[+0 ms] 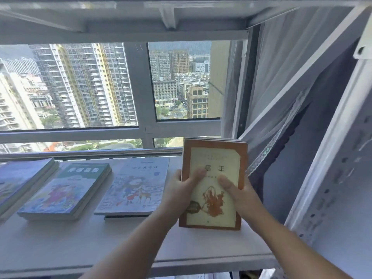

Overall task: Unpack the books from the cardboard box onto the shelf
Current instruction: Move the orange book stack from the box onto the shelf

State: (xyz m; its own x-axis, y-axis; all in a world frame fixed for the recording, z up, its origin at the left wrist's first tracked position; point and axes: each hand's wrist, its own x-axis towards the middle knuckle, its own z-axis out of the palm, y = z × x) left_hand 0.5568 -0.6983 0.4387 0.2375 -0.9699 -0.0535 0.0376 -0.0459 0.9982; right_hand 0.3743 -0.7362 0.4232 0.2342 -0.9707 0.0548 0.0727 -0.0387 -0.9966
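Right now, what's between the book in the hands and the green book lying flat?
In the head view, the pale blue picture book lies flat on the shelf between the orange book and the green book.

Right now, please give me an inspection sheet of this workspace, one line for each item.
Surface: white shelf, front part bare.
Job's things: orange book held upright at the shelf's right end; three flat piles: blue pile, green pile, pale pile. Box not in view.
Clutter: nothing seen.
Hands: left hand and right hand both grip the orange book.
Cables: nothing seen.
Surroundings: window, curtain, shelf post.
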